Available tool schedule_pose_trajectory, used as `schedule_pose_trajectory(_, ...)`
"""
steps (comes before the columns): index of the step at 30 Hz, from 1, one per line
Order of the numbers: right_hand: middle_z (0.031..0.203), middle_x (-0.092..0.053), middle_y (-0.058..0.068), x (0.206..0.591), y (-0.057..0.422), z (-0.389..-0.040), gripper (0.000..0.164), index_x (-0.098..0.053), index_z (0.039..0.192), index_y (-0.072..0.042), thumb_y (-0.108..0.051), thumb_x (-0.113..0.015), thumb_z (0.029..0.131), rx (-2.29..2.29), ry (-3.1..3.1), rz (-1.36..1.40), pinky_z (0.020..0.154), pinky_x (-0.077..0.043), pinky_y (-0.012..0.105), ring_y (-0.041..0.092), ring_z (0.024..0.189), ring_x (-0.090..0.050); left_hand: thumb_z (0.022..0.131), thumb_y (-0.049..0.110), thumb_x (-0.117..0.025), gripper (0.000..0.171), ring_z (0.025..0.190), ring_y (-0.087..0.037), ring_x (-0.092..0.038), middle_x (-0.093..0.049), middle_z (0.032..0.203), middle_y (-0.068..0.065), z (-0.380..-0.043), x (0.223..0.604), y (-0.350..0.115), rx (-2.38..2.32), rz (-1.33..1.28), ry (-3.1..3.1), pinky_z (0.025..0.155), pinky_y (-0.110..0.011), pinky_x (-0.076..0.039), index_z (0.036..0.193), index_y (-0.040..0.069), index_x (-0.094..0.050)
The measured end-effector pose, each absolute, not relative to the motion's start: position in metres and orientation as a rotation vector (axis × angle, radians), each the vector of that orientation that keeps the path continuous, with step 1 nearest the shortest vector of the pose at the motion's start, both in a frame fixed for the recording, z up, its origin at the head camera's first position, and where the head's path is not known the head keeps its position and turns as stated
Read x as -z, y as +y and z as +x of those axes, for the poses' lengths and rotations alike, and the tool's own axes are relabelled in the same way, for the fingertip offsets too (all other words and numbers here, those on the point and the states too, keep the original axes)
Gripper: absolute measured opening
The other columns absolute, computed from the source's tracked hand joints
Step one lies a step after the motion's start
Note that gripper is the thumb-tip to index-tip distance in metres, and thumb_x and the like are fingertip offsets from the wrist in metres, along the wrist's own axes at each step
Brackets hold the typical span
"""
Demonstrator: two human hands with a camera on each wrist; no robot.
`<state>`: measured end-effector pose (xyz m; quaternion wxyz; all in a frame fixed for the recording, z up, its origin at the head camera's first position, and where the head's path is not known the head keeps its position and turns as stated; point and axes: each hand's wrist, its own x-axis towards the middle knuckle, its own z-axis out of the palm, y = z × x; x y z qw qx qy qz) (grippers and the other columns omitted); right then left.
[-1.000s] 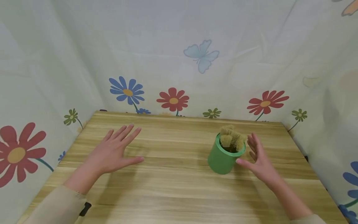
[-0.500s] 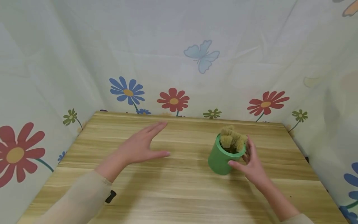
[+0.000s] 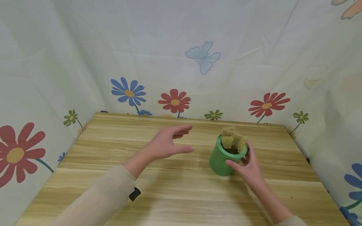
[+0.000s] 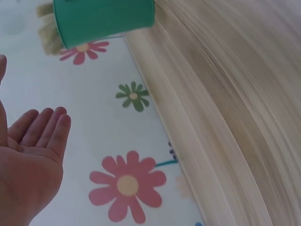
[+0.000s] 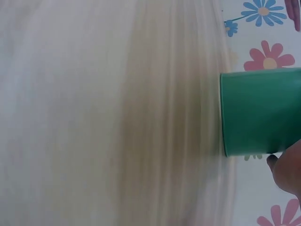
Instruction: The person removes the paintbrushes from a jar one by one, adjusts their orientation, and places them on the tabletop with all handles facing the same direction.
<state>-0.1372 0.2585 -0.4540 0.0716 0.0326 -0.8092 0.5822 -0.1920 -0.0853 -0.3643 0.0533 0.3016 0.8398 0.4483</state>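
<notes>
A green potted plant (image 3: 221, 160), a round pot with fuzzy straw-coloured clumps (image 3: 232, 140) on top, stands upright right of the table's middle. My right hand (image 3: 252, 171) holds it from the right, thumb across the front and fingers round the far side, partly hidden. In the right wrist view the thumb (image 5: 289, 169) lies against the pot's side (image 5: 261, 113). To the left of the pot, my left hand (image 3: 165, 144) hovers above the table, fingers extended towards it, thumb apart, holding nothing. In the left wrist view its palm (image 4: 33, 174) shows below the pot (image 4: 106, 21).
The wood-grain table (image 3: 118, 131) has its back edge near a white curtain (image 3: 158, 47) printed with flowers and a butterfly. The same curtain closes off both sides. Light sleeves cover both forearms, and a black strap piece (image 3: 134, 194) shows below the left sleeve.
My left hand has moved right across the table towards the pot. The right hand has moved in from beside the pot to take hold of it. The pot stays in about the same place.
</notes>
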Motion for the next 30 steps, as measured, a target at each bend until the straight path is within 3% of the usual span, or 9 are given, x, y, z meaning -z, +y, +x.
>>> schedule_pose_trajectory(2,0.169,-0.034,0.015,0.456,0.255,-0.137,0.110,-0.014,0.171,-0.011,-0.011,-0.089,0.090,-1.733,-2.424,0.068,0.114,-0.038,0.013,0.032,0.157,-0.033,0.091,0.039,-0.088,0.077,0.141,-0.017,-0.058,-0.059,0.155,0.003,-0.191,0.363,-0.077,-1.417,0.890,2.508,0.117,-0.034,-0.048,0.157,0.017,-0.055)
schedule_pose_trajectory(8,0.169,-0.033,0.017,0.461,0.245,-0.137,0.117,-0.010,0.172,-0.012,-0.019,-0.091,0.088,-1.720,-2.423,-0.026,0.127,-0.033,0.051,0.034,0.156,-0.033,0.092,0.033,-0.088,0.068,0.135,-0.020,-0.064,-0.065,0.148,0.000,-0.192,0.364,-0.051,-1.506,0.848,2.431,0.113,-0.034,-0.052,0.151,0.015,-0.061)
schedule_pose_trajectory(15,0.167,-0.034,0.016,0.463,0.242,-0.136,0.115,-0.011,0.171,-0.012,-0.021,-0.091,0.088,-1.712,-2.394,-0.048,0.127,-0.032,0.054,0.034,0.155,-0.034,0.096,0.028,-0.084,0.057,0.131,-0.019,-0.066,-0.068,0.145,-0.004,-0.196,0.366,-0.021,-1.559,0.836,2.354,0.109,-0.030,-0.053,0.147,0.012,-0.065)
schedule_pose_trajectory(21,0.165,-0.036,0.014,0.463,0.242,-0.135,0.111,-0.013,0.171,-0.013,-0.022,-0.090,0.090,-1.706,-2.385,-0.031,0.125,-0.034,0.054,0.031,0.152,-0.037,0.098,0.024,-0.082,0.053,0.131,-0.025,-0.067,-0.069,0.143,-0.008,-0.198,0.363,-0.002,-1.596,0.825,2.314,0.109,-0.032,-0.054,0.146,0.010,-0.065)
schedule_pose_trajectory(30,0.167,-0.035,0.016,0.462,0.244,-0.135,0.112,-0.012,0.171,-0.013,-0.020,-0.089,0.091,-1.687,-2.395,-0.018,0.125,-0.034,0.055,0.033,0.153,-0.037,0.097,0.022,-0.083,0.048,0.129,-0.027,-0.068,-0.071,0.138,-0.004,-0.203,0.363,0.013,-1.569,0.840,2.341,0.105,-0.030,-0.056,0.142,0.012,-0.069)
